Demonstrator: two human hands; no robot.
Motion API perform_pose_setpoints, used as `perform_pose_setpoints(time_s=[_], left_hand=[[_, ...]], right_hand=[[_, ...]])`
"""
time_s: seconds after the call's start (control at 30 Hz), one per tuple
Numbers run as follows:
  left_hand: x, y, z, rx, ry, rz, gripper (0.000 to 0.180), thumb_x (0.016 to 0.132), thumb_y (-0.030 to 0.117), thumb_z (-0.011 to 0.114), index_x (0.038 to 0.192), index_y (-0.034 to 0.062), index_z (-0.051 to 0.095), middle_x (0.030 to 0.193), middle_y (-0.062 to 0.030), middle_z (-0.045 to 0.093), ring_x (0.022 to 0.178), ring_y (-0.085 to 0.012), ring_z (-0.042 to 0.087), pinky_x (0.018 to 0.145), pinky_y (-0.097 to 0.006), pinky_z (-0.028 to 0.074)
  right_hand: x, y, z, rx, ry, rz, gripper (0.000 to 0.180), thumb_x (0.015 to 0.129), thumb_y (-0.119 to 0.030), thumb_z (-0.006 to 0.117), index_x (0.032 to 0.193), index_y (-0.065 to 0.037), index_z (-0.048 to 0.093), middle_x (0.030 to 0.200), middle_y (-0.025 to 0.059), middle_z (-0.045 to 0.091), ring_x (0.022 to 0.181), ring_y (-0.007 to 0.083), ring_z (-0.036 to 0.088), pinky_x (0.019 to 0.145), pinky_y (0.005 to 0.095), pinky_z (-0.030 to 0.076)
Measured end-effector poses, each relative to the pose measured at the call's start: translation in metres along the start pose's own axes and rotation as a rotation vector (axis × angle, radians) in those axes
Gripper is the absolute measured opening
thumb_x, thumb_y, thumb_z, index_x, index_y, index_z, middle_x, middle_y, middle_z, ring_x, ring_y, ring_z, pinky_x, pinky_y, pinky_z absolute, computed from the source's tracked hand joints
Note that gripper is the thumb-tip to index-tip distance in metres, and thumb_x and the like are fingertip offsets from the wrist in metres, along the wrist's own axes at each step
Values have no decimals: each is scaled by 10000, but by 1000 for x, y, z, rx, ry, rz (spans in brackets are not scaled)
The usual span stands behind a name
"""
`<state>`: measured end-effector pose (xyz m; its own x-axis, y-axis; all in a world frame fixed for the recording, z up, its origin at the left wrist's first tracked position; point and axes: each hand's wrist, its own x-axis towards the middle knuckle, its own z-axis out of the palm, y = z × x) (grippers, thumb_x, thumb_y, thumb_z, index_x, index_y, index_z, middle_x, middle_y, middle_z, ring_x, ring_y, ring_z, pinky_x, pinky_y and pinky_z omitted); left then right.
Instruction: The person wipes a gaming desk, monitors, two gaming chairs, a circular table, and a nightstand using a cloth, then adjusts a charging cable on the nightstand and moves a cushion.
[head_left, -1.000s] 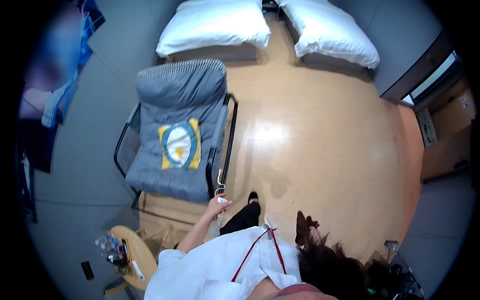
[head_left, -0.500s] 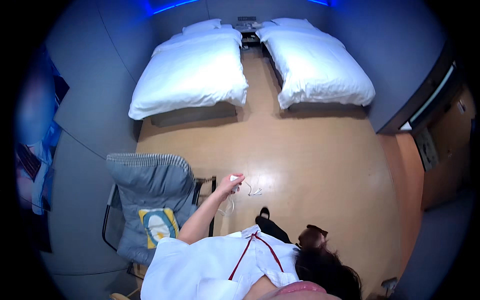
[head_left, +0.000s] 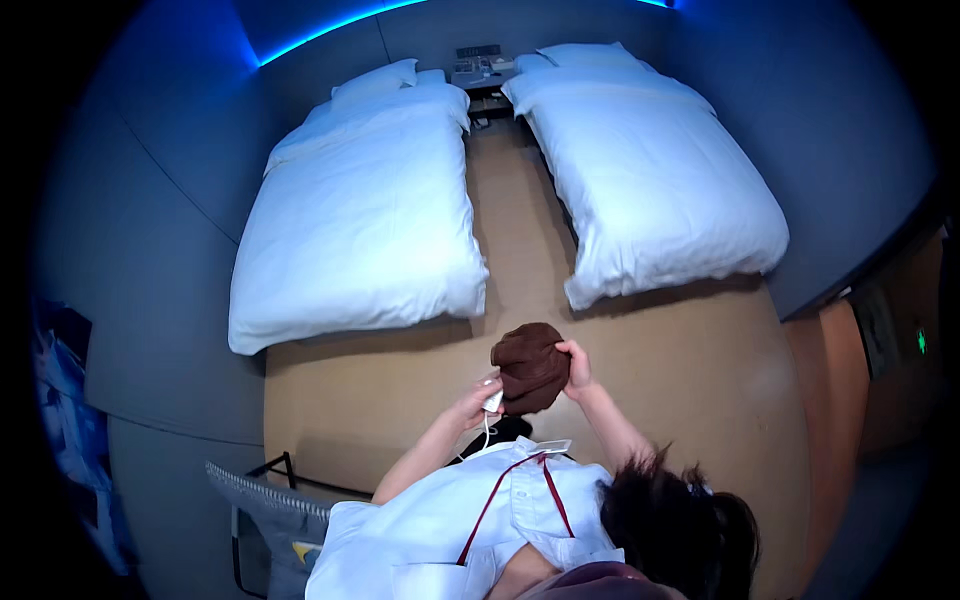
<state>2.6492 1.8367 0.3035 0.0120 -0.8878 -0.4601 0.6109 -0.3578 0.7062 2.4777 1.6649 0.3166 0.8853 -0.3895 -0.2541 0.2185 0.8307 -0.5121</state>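
Note:
In front of my chest, my right hand (head_left: 578, 370) grips the right side of a bunched dark brown cloth (head_left: 530, 365). My left hand (head_left: 472, 404) is closed around a small white block (head_left: 493, 400) with a thin white cable (head_left: 487, 430) hanging from it. The left fingertips are at the cloth's left edge; whether they also grip it I cannot tell. The cable's lower part disappears behind my white shirt.
Two beds with white covers, a left bed (head_left: 370, 210) and a right bed (head_left: 650, 180), stand ahead with a narrow aisle between. A small nightstand (head_left: 483, 75) sits at their far end. Close by on the left is a grey padded chair (head_left: 270, 515) with a dark frame.
My left hand has swung inward with the white block. My right hand has come up from low on the right with the brown cloth, and both now meet in front of me, nearer the beds.

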Motion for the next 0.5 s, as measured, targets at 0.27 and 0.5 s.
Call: perform_pose_setpoints(time_s=[0.27,0.5], left_hand=[[235,210,4,206,13,-122,296,877,356,640,1018,109,558,678,28,526,527,-65,515,437,-199,385],[461,373,6,411,-124,-70,496,837,337,689,1235,73,556,668,18,563,536,-69,523,431,-204,352]], right_hand=[[186,-171,-27,-762,563,-424,379,921,-140,545,1269,0,494,1236,92,547,1143,176,520,959,322,422],[387,-346,-62,-1361,533,-360,773,798,-421,670,1368,4,367,1411,136,382,1284,273,376,1075,359,276]])
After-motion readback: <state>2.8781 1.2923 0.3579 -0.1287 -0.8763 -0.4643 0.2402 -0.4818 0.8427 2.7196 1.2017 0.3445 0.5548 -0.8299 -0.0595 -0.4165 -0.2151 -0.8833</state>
